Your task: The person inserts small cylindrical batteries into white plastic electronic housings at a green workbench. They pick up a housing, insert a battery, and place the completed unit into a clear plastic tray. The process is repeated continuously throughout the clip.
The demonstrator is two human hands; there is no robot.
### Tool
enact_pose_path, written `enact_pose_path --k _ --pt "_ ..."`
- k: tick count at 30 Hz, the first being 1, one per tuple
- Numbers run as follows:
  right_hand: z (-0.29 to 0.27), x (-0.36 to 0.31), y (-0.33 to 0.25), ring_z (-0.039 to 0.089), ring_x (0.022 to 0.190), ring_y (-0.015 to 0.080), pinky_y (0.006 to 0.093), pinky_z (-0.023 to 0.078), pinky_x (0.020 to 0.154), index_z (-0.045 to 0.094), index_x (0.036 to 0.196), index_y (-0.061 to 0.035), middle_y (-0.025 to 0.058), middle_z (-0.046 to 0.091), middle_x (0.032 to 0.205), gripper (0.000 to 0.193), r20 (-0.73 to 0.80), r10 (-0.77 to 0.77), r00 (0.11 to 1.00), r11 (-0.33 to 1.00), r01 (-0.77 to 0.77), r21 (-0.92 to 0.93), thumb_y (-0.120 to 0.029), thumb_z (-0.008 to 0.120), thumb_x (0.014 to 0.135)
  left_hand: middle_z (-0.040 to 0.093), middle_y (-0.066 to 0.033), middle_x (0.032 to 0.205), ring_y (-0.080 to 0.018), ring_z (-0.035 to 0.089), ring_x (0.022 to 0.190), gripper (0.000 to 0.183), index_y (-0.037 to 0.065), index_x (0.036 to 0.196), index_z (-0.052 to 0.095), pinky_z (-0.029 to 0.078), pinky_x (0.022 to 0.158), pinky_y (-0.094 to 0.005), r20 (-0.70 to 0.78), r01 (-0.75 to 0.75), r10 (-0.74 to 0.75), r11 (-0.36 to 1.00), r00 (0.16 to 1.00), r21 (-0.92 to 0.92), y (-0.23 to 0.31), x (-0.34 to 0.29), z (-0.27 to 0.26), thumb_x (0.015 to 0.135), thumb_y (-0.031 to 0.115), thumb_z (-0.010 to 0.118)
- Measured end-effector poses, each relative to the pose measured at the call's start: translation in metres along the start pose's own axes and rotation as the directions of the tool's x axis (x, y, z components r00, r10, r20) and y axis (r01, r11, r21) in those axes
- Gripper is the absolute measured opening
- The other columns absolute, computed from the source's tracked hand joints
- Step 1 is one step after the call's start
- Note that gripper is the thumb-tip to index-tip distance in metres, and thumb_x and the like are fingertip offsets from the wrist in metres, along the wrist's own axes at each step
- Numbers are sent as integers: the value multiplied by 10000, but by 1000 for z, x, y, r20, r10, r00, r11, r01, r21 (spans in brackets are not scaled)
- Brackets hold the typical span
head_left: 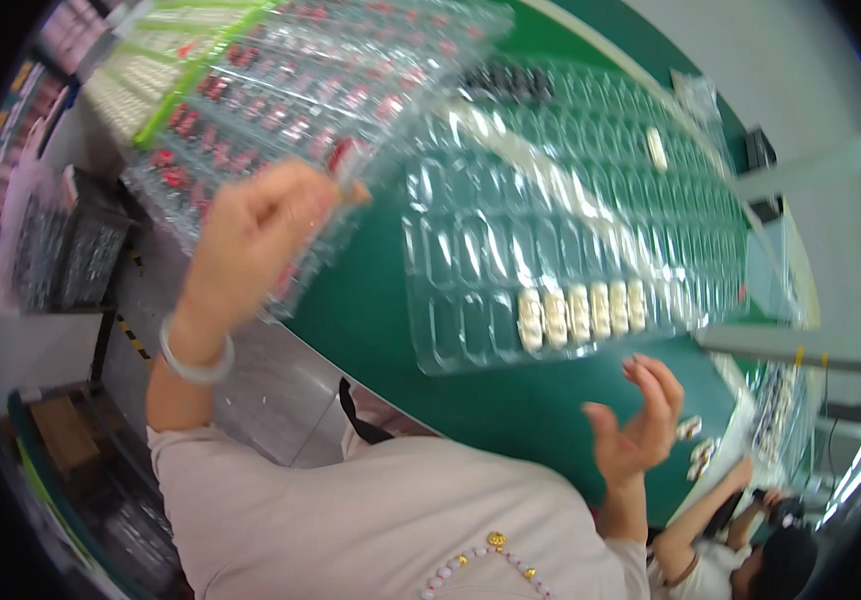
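My left hand (269, 232), with a pale bracelet (196, 362) at the wrist, is raised at the left, its fingers closed in a pinch and smeared by motion. A small red-and-white piece (344, 154) shows right at its fingertips and looks held. Beneath that hand lies a clear plastic tray (296, 285) with rows of small red pieces. My right hand (641, 420) is open, palm up, fingers apart and holding nothing. It is just below the near edge of a second clear tray (466, 235), where several cream-coloured pieces (581, 315) stand side by side in the front row.
Dark pieces (508, 80) fill pockets at the second tray's far side, and one cream piece (657, 149) sits alone. Both trays rest on a green table (371, 320). Loose small pieces (701, 455) lie right of my right hand. Another person (751, 560) works at the lower right.
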State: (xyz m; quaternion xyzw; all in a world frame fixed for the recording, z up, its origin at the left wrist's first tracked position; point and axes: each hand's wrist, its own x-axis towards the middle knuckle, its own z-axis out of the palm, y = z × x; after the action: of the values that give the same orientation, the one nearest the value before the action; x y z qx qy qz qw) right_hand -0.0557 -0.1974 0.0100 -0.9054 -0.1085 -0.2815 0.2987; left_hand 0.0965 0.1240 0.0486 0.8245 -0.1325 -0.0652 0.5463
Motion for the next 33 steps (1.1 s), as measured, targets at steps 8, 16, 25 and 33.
enact_pose_path --k 8,16,25,33 --pt "17 -22 -8 606 912 284 334 533 712 550 1098 -5 154 551 1080 542 18 -168 986 982 166 95 -94 818 635 573 -50 873 -111 514 810 189 -13 1002 657 415 710 -243 463 199 58 851 885 -486 7 -72 167 897 78 529" --pt "-10 -45 11 631 850 287 337 539 697 590 1039 10 167 601 1033 462 -42 -63 997 988 69 136 15 780 617 584 -66 864 -129 544 757 180 8 994 657 434 659 -250 585 112 91 947 806 -302 25 -66 195 860 117 604" --pt "-27 -65 49 574 962 207 318 465 837 575 1048 43 130 579 1056 419 145 567 811 376 -411 830 49 707 651 510 -32 858 -191 476 743 228 110 896 686 434 649 -305 248 -520 461 691 852 501 19 -2 155 673 109 732" --pt "-26 -64 56 572 858 172 295 466 778 523 1131 46 113 588 1007 395 409 574 710 -110 -428 897 -62 625 765 497 -28 897 -193 470 789 161 94 848 670 430 694 -310 444 -621 449 673 775 403 4 23 164 694 115 711"
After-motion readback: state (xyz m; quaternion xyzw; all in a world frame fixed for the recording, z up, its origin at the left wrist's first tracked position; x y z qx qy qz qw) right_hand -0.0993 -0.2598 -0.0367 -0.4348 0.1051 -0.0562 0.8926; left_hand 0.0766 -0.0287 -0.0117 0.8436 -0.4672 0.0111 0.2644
